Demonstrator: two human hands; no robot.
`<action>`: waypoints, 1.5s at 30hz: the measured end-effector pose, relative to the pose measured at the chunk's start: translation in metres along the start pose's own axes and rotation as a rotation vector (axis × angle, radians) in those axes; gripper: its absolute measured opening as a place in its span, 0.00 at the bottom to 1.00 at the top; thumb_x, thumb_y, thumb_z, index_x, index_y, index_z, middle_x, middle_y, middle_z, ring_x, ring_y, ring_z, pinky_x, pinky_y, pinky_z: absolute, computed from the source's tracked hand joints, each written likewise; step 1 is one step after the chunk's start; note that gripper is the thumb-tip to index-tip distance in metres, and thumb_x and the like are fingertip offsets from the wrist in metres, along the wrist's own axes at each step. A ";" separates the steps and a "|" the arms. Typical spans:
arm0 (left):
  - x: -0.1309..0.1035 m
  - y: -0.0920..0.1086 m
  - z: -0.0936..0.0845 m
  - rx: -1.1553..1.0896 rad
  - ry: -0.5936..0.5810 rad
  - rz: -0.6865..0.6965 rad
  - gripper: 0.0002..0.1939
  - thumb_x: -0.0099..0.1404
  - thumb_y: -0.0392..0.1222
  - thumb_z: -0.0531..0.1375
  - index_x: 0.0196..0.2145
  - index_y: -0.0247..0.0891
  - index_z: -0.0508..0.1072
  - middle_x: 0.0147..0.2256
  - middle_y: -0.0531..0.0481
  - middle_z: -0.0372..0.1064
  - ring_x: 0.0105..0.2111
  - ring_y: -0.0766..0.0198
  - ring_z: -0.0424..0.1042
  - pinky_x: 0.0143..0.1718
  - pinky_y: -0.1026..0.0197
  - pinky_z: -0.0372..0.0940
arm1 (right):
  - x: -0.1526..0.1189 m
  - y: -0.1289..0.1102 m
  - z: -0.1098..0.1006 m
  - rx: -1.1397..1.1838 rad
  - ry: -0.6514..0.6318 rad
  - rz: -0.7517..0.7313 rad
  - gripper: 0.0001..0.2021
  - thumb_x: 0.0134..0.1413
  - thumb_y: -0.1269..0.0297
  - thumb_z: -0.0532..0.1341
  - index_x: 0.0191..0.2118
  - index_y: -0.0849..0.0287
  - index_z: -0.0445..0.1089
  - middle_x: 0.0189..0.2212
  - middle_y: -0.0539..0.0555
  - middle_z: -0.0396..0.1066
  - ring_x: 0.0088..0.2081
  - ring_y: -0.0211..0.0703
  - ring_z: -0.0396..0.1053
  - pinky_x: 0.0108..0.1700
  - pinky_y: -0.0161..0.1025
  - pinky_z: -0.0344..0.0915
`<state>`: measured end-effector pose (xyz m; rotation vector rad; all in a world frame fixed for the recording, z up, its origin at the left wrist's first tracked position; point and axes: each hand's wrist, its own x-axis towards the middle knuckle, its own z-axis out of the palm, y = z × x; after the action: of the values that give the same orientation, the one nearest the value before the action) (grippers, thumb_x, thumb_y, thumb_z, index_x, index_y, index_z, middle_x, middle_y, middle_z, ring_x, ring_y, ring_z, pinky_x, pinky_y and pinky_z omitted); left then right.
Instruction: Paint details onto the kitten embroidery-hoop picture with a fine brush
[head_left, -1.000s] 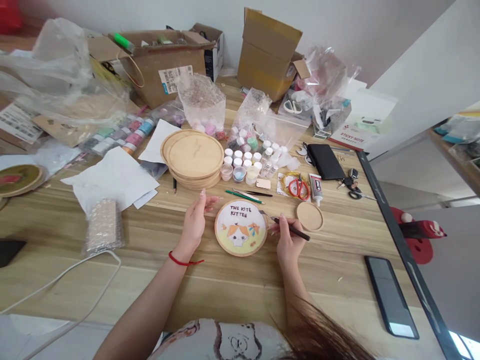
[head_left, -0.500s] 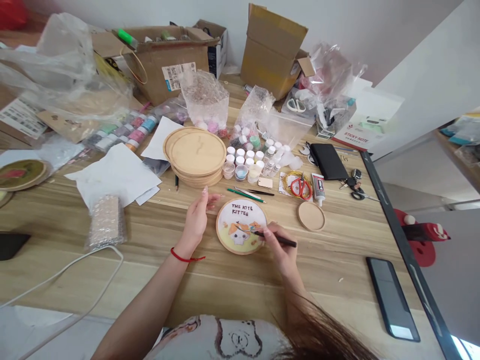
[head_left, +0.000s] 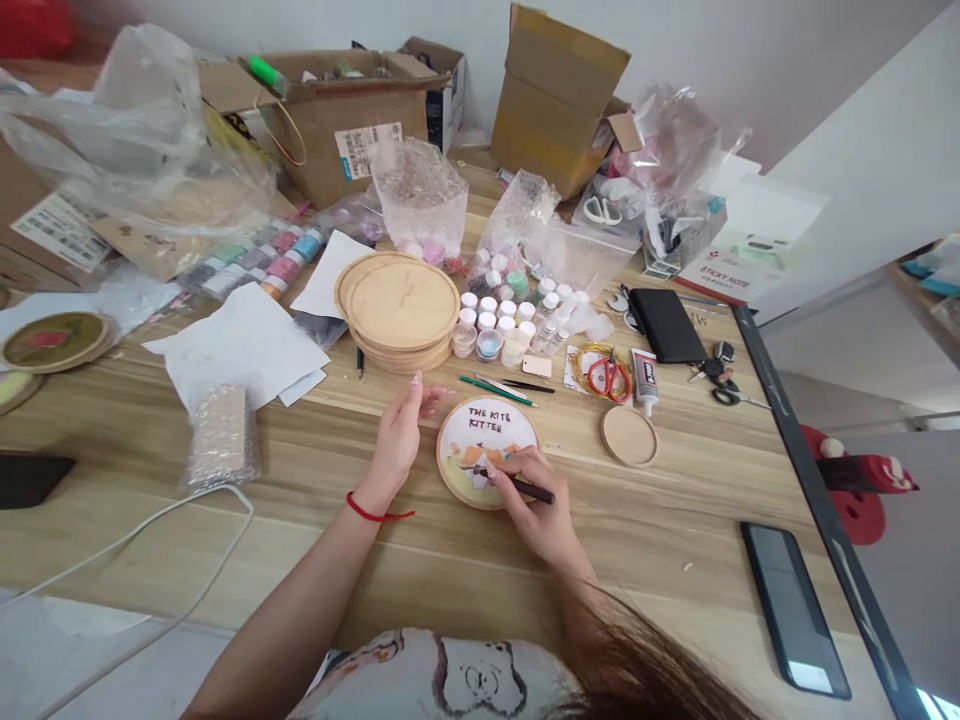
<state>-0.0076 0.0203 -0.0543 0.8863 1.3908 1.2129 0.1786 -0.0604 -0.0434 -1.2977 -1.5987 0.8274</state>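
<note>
A round wooden disc lies flat on the table, with "THE KITE KITTEN" lettering and a painted cat picture. Over the cat's face is my right hand, its fingers closed round a slim black-handled brush. The brush tip points left onto the picture, and my fingers cover part of it. My left hand, with a red cord bracelet, rests beside the disc's left edge, fingers stretched and holding nothing. Behind the disc lie a green pencil and dark tweezers.
A stack of wooden discs and several white-lidded pots stand behind. To the right are a small round wooden tray, red-handled pliers, a glue tube and a phone. A white cable runs at left.
My right hand has moved left over the disc with the brush, now covering more of the cat picture. My left hand stays beside the disc. The whole view has shifted slightly.
</note>
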 end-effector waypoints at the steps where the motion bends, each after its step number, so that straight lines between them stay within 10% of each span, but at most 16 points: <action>1: 0.000 0.000 0.000 -0.002 0.000 -0.002 0.30 0.63 0.66 0.53 0.34 0.35 0.77 0.43 0.38 0.78 0.47 0.51 0.74 0.47 0.53 0.67 | 0.000 0.000 0.000 0.003 0.001 0.001 0.07 0.59 0.62 0.63 0.31 0.53 0.76 0.27 0.51 0.76 0.32 0.44 0.70 0.38 0.44 0.66; 45: -0.001 0.002 0.001 -0.013 -0.012 0.008 0.29 0.63 0.66 0.54 0.33 0.35 0.78 0.42 0.39 0.78 0.46 0.52 0.75 0.46 0.54 0.67 | -0.004 0.004 -0.007 0.071 -0.002 0.013 0.11 0.61 0.66 0.61 0.26 0.55 0.71 0.26 0.51 0.71 0.32 0.42 0.67 0.39 0.43 0.62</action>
<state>-0.0065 0.0201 -0.0518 0.8896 1.3700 1.2191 0.1874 -0.0635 -0.0454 -1.2586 -1.5498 0.8855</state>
